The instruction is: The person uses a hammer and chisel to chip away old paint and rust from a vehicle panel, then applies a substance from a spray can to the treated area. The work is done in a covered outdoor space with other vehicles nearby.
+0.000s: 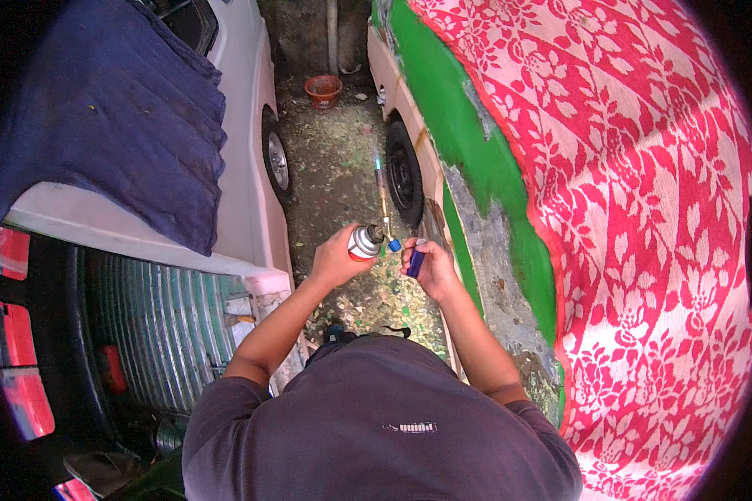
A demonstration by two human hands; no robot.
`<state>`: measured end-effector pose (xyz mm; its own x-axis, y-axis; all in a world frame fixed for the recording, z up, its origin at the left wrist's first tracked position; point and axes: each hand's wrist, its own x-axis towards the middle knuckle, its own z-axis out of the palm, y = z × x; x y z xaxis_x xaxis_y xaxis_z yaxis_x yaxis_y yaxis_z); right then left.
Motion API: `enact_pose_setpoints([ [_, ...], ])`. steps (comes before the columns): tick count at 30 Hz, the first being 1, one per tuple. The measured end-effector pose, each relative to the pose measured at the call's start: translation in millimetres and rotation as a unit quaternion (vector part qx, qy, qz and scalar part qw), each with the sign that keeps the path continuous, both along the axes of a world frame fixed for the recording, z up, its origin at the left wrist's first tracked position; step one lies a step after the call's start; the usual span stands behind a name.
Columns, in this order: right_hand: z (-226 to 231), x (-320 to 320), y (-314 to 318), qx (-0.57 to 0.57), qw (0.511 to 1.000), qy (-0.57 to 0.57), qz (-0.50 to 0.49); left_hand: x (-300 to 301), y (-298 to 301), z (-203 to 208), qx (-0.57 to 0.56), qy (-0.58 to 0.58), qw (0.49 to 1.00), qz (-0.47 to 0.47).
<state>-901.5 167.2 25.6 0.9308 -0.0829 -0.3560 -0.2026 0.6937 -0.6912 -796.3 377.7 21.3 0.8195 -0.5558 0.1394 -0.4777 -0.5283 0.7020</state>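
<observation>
My left hand (pixel 334 260) is wrapped round a white and red gas canister (pixel 365 241), tilted with its top toward my right. A brass blowtorch head (pixel 384 204) is fitted to the canister and points away from me. At its tip burns a small blue flame (pixel 377 162). The torch has a blue knob (pixel 394 245), close beside the fingertips of my right hand (pixel 436 274); whether they touch it I cannot tell. Closed in that right hand is a dark blue lighter (pixel 414 265).
A pale vehicle (pixel 246 108) under a dark blue cloth (pixel 134 117) stands on my left. To my right is a green and cream vehicle (pixel 497 184) beneath a red-and-white floral cover (pixel 635 217). Leaf-strewn ground (pixel 334 159) lies between, with an orange basin (pixel 323 90) at the far wall.
</observation>
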Motion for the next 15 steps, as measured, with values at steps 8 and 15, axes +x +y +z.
enact_pose_setpoints([
  [8,-11.9,-15.5,-13.3,-0.044,0.997,0.012,-0.059,-28.3,5.1,-1.5,0.008,0.001,0.999,0.050],
  [15,-18.3,-35.2,-24.0,-0.080,0.996,0.000,-0.038,-64.4,13.1,-16.0,0.006,-0.009,0.994,0.104],
])
